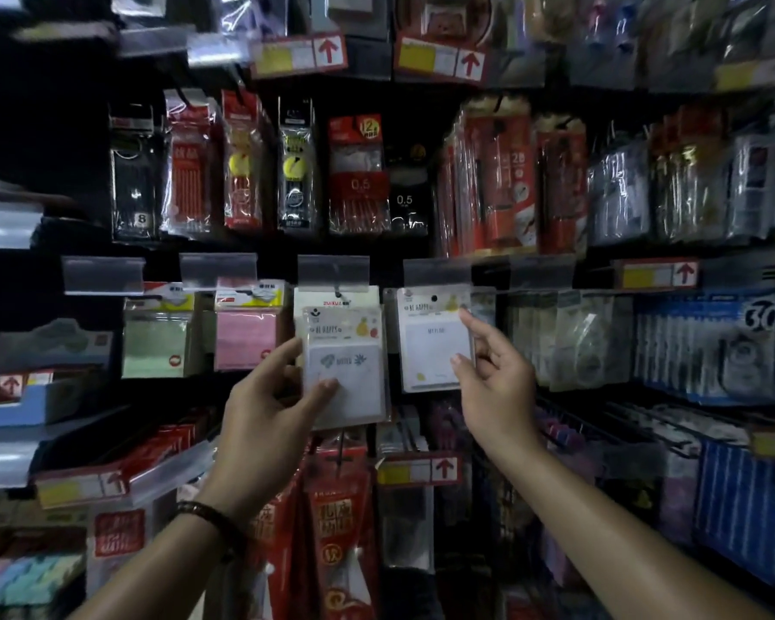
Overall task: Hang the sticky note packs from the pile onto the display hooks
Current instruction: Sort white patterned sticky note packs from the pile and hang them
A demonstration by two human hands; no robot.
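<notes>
Dim shop shelving crowded with hanging stationery faced us. Our left hand (265, 404) clamped the grey sticky note pack (345, 360), thumb on its face, just below the hook (337, 292) that bore a cream pack (332, 299). Our right hand (493, 382) pinched the edge of a white pack (430, 346) beside it. We judged the hole could miss the hook tip, dropping the pack.

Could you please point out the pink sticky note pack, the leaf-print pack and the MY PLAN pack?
pink sticky note pack (245, 340): head view, middle of pink face.
leaf-print pack (359, 391): head view, white front, below print.
MY PLAN pack (430, 355): head view, blank white front.
</notes>
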